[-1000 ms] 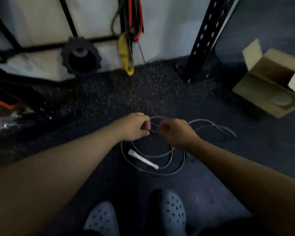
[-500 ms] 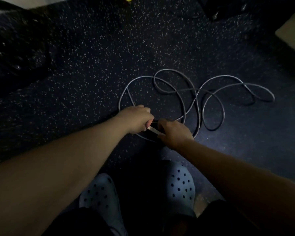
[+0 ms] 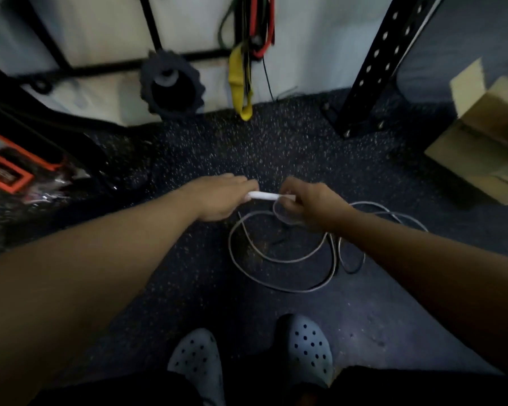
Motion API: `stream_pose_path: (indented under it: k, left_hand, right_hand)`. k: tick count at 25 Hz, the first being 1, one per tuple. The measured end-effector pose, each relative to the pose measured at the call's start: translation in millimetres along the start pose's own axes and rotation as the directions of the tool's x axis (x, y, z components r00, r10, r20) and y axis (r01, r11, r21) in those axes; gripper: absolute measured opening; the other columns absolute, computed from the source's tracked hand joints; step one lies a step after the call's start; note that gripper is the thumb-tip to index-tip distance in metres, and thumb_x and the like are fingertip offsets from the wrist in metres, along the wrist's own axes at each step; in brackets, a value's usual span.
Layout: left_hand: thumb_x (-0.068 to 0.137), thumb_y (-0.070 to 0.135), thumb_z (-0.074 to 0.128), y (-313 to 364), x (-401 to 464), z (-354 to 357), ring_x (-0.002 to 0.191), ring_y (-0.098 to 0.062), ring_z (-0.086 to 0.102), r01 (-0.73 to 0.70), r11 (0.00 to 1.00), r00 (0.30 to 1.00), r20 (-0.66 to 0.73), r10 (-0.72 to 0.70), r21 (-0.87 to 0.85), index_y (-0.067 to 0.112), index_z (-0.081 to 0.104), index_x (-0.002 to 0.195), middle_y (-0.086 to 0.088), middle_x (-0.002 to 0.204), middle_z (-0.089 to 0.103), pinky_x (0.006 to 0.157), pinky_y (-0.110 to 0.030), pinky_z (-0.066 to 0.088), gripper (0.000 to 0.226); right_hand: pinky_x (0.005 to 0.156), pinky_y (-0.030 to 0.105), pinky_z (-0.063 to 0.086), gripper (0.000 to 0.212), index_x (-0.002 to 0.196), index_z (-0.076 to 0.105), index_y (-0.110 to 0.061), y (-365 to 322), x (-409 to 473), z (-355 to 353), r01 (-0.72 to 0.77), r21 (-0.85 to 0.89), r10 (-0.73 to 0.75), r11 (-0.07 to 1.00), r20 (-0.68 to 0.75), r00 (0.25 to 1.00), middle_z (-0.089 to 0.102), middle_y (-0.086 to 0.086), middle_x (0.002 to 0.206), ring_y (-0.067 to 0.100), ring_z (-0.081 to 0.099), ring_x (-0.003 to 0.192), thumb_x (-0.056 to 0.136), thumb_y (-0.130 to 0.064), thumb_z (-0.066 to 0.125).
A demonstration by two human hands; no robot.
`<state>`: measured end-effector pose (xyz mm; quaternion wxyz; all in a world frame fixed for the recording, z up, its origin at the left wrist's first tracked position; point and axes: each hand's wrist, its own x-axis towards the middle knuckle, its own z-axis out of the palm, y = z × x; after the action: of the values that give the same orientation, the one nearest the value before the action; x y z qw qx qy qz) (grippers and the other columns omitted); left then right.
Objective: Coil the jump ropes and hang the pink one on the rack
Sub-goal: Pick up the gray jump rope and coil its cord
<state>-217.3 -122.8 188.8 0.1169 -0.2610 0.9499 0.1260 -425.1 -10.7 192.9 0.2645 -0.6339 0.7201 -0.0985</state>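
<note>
A grey jump rope [image 3: 279,260] lies in loose loops on the dark speckled floor, with part of it lifted toward my hands. Its white handle [image 3: 266,196] is held level between both hands. My left hand [image 3: 220,197] grips the handle's left end. My right hand [image 3: 308,205] pinches the right end together with a small loop of rope. The black perforated rack upright [image 3: 376,63] stands at the back right. No pink rope shows in view.
Coloured resistance bands [image 3: 242,71] hang at the back centre beside a black ridged roller [image 3: 170,86]. An open cardboard box [image 3: 487,139] sits at the right. Orange and black gear [image 3: 9,168] lies at the left. My two clogs [image 3: 252,358] stand below.
Both hands rose from the floor with the white handle, and some rope lifted with them. The head tilted back up, bringing the wall, rack and box into view again.
</note>
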Motion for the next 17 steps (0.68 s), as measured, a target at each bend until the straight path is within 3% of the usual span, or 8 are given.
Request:
stream_pose_path:
  k: [4, 7, 11, 13, 15, 17]
  left_hand:
    - [0.106, 0.054, 0.029, 22, -70, -108, 0.065, -0.021, 0.056, 0.084, 0.978, 0.982, -0.185, -0.049, 0.189, 0.031, 0.045, 0.115, 0.001, 0.077, 0.058, 0.054, -0.038, 0.041, 0.030]
    - [0.104, 0.054, 0.030, 41, -132, -174, 0.079, -0.030, 0.067, 0.142, 0.956, 0.910, -0.413, -0.024, 0.258, 0.035, 0.045, 0.126, -0.003, 0.094, 0.070, 0.055, -0.036, 0.041, 0.032]
    - [0.103, 0.055, 0.038, 52, -209, -234, 0.072, -0.023, 0.059, 0.235, 0.966, 0.822, -0.552, -0.138, 0.108, 0.038, 0.049, 0.122, 0.009, 0.076, 0.060, 0.065, -0.040, 0.049, 0.028]
    - [0.099, 0.062, 0.042, 50, -237, -248, 0.068, -0.013, 0.056, 0.191, 0.982, 0.768, -0.621, -0.154, -0.008, 0.046, 0.056, 0.114, 0.014, 0.067, 0.057, 0.064, -0.037, 0.048, 0.026]
    - [0.096, 0.057, 0.057, 42, -256, -254, 0.067, -0.006, 0.059, 0.089, 0.988, 0.707, -0.691, -0.154, -0.129, 0.048, 0.065, 0.110, 0.016, 0.073, 0.065, 0.064, -0.037, 0.050, 0.019]
    - [0.094, 0.045, 0.067, 34, -267, -254, 0.067, -0.006, 0.062, 0.059, 0.971, 0.690, -0.694, -0.206, -0.230, 0.047, 0.070, 0.110, 0.013, 0.084, 0.070, 0.065, -0.040, 0.054, 0.016]
  right_hand:
    - [0.057, 0.025, 0.037, 0.018, 0.104, 0.070, -0.018, -60, -25, -73, 0.154, 0.186, -0.116, 0.970, -0.203, 0.972, 0.057, -0.004, 0.073, 0.009, 0.049, 0.061, 0.100, -0.034, 0.064]
    - [0.051, 0.014, 0.036, 0.017, 0.104, 0.075, -0.007, -128, -51, -128, 0.316, 0.341, -0.169, 0.885, -0.398, 0.902, 0.057, -0.003, 0.069, 0.001, 0.047, 0.053, 0.098, -0.022, 0.070]
    - [0.054, 0.006, 0.039, 0.016, 0.110, 0.077, -0.007, -207, -85, -174, 0.511, 0.411, -0.263, 0.755, -0.524, 0.810, 0.060, -0.007, 0.070, -0.009, 0.053, 0.050, 0.099, -0.016, 0.069]
    - [0.057, 0.007, 0.041, 0.016, 0.110, 0.078, -0.012, -228, -94, -180, 0.580, 0.405, -0.319, 0.707, -0.549, 0.773, 0.058, -0.010, 0.068, -0.008, 0.053, 0.054, 0.098, -0.017, 0.069]
    - [0.058, 0.009, 0.042, 0.015, 0.110, 0.078, -0.018, -238, -95, -178, 0.613, 0.425, -0.327, 0.666, -0.572, 0.752, 0.057, -0.009, 0.069, -0.006, 0.053, 0.057, 0.098, -0.019, 0.070]
    - [0.060, 0.015, 0.044, 0.015, 0.108, 0.078, -0.028, -242, -91, -174, 0.599, 0.479, -0.287, 0.642, -0.574, 0.767, 0.059, -0.010, 0.071, -0.005, 0.054, 0.059, 0.097, -0.022, 0.070]
